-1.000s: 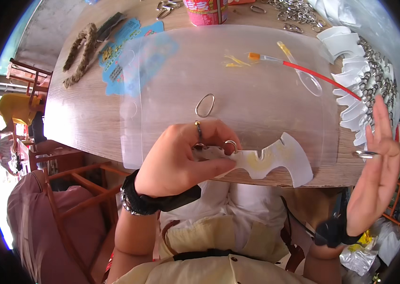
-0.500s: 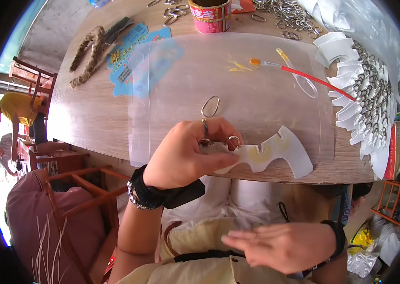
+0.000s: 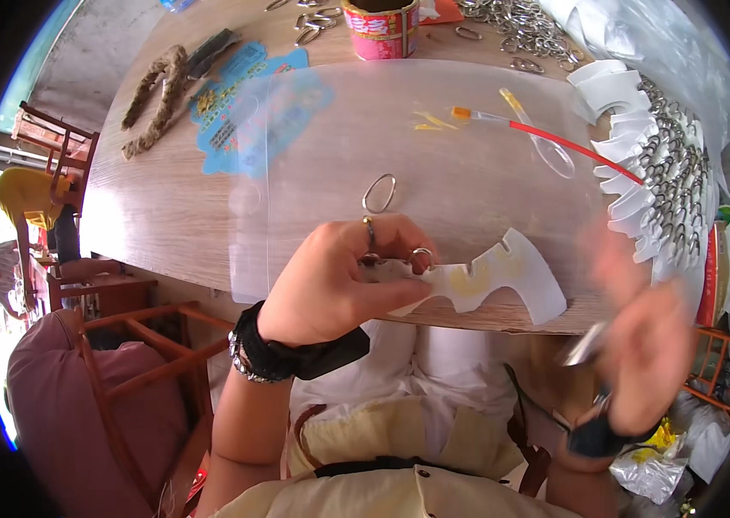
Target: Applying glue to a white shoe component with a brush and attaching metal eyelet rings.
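My left hand [image 3: 326, 281] is closed at the near table edge, pinching a white notched strip [image 3: 538, 281]. Yellowish smears mark the strip's middle. A metal ring [image 3: 421, 255] sits against the strip at my fingertips; how it is fixed there is hidden. Just beyond my fingers, a larger oval metal ring [image 3: 379, 193] lies on the clear plastic sheet [image 3: 468, 190]. My right hand [image 3: 648, 345] is off the table's right front edge, smeared by motion. Beside it shows a blurred silvery thing [image 3: 585, 344]; whether it is held cannot be made out.
A red-handled brush [image 3: 555, 142] rests on the sheet beside yellow smears. White strips with metal rings [image 3: 680, 186] are stacked at right. Loose metal rings [image 3: 525, 34] and a pink tin [image 3: 380, 30] stand at the back. A rope loop [image 3: 162, 99] and blue card [image 3: 235, 129] lie left.
My right hand has swung from in front of my body up and to the right, and a silvery blur now shows beside it. My left hand keeps its pinch on the strip.
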A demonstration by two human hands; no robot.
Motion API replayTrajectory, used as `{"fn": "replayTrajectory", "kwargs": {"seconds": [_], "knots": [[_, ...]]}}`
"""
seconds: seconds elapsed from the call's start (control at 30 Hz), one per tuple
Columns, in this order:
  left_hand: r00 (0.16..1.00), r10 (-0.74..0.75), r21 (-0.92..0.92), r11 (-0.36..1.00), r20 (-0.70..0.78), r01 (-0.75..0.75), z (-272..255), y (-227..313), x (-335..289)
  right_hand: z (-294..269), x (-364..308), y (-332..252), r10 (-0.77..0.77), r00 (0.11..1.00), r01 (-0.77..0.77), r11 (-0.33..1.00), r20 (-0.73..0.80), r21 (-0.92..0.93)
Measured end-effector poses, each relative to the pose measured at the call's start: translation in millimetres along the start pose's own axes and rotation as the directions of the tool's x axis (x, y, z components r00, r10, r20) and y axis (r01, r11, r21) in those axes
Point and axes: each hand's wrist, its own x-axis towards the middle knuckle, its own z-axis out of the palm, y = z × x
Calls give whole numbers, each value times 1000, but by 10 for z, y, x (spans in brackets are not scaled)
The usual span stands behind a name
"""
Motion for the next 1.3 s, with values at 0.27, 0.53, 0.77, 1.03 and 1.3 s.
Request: {"fn": "replayTrajectory", "kwargs": {"seconds": [0.27, 0.53, 0.77, 1.03, 1.3], "knots": [[998, -68, -33, 997, 6, 68, 3, 66, 14, 509, -242, 74, -95, 667, -204, 930, 739, 304], [999, 4, 35, 999, -33, -3, 17, -4, -34, 378, -14, 44, 5, 923, -72, 985, -384, -159], [998, -41, 41, 998, -40, 42, 44, 14, -29, 451, -160, 25, -164, 978, 120, 947, 128, 298], [999, -1, 42, 999, -49, 3, 52, -20, -34, 435, -298, 91, 12, 992, -23, 996, -129, -87], [997, -41, 2, 999, -66, 41, 55, -30, -59, 305, -143, 61, -65, 945, 59, 998, -321, -28]]}}
